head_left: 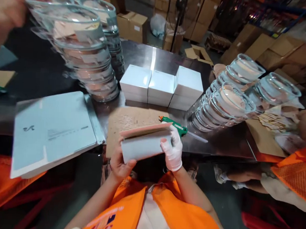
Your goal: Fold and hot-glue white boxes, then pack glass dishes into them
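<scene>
Both my hands hold a flat white box (pixel 144 146) with a pinkish cardboard flap on top, just above the near table edge. My bare left hand (pixel 119 164) grips its lower left corner. My right hand (pixel 173 148), in a white glove, grips its right end. A green glue gun (pixel 176 127) lies on the steel table (pixel 218 143) right behind my right hand. A brown cardboard sheet (pixel 128 121) lies under and behind the box.
Three closed white boxes (pixel 161 85) sit mid-table. Tall stacks of glass bowls stand at left (pixel 87 49) and lean at right (pixel 225 104). Flat white box blanks (pixel 54 130) overhang the left edge. Another person's hand (pixel 8 4) is at top left, another's arm (pixel 244 175) at right.
</scene>
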The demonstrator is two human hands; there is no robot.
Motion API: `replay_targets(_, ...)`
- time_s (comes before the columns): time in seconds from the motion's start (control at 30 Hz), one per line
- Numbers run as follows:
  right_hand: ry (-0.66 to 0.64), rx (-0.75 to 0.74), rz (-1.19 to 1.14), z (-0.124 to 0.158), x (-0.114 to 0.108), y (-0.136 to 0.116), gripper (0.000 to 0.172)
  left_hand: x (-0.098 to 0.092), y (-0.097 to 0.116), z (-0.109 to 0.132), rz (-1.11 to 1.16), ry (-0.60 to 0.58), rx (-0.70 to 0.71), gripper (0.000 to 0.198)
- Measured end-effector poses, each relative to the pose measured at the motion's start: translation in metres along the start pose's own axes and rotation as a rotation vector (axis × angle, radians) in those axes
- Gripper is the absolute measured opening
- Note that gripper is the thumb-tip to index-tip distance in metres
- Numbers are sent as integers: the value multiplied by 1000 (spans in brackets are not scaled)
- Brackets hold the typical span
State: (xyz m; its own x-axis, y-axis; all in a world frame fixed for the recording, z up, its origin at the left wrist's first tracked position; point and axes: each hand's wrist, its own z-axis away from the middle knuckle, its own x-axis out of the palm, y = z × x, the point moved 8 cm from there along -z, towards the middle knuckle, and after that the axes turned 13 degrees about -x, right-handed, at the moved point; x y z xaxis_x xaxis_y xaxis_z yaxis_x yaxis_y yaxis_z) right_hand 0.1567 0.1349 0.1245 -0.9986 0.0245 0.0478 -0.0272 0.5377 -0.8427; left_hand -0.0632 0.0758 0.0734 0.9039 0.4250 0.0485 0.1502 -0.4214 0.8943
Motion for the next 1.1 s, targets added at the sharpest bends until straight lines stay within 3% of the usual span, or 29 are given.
replay_targets(0.1,166,58,-16,0,0,-3,48,-1,11,3,3,61,120,55)
replay_targets(0.17,142,115,-62,-1,-1,-3,55,0,14,1,-107,4,190,48)
replay_targets(0.23,46,195,-12,-2,-13,0,50,-3,12,-3,-216,-47,229,55)
replay_targets(0.3,-44,305,283,2,-42,6,37,-9,11,-7,-253,-58,251,62)
replay_targets(0.37,-90,422,671,7,-79,13,41,-10,13,-10,-255,-97,282,64)
replay_targets(0.47,-129,603,951,16,-110,30,37,-2,18,-12,-247,-175,323,48)
replay_targets(0.6,-115,785,846,22,-113,66,27,10,20,-18,-218,-190,346,29)
replay_targets(0.67,-64,788,728,20,-113,78,19,8,21,-21,-188,-117,308,27)
replay_targets(0.77,39,754,561,19,-113,80,18,-16,24,-23,-106,109,174,31)
replay_targets(0.83,115,700,496,21,-114,70,23,-31,24,-18,-95,191,76,32)
replay_targets(0.9,209,595,445,24,-115,52,30,-32,19,-12,-154,152,-36,30)
replay_targets(0.97,242,476,320,26,-110,32,34,-20,7,-4,-234,31,-166,29)
replay_targets(1.1,-29,398,105,34,-83,1,30,10,-3,9,-278,-85,-275,31)
